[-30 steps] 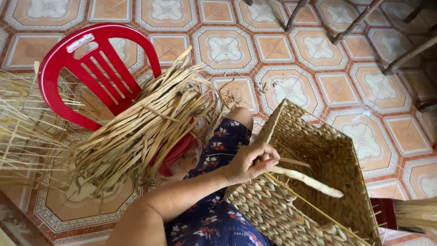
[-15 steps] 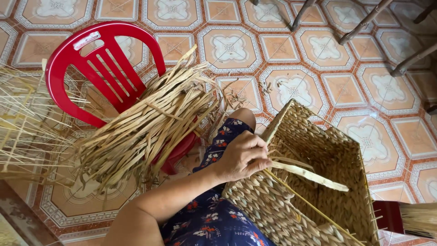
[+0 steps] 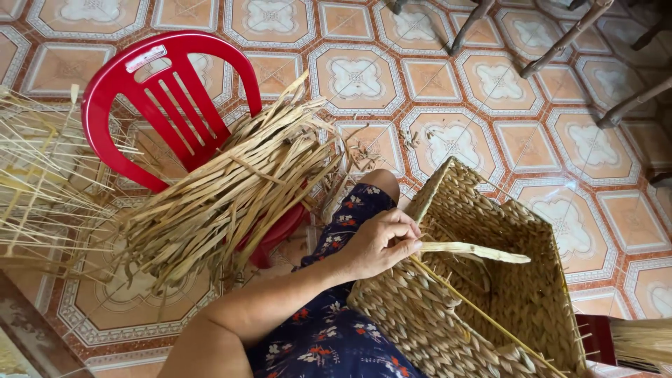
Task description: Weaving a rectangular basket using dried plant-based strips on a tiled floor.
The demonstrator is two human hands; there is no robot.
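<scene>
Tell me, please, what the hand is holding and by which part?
The left hand pinches a pale strand at its near end, by the basket rim. The right hand is out of view.

small white rectangular sticker label [image 3: 146, 59], tilted, on top rail of red plastic chair [image 3: 112, 91] back

Basket mouth: woven basket [image 3: 490, 294] open on top, crossed by flat strand [image 3: 476, 250] and thin stick [image 3: 483, 318].
Left side: reed bundle [image 3: 224, 196] on red chair [image 3: 154, 98] blocks passage.
Floor beyond: tiled floor [image 3: 434, 84] open.
</scene>
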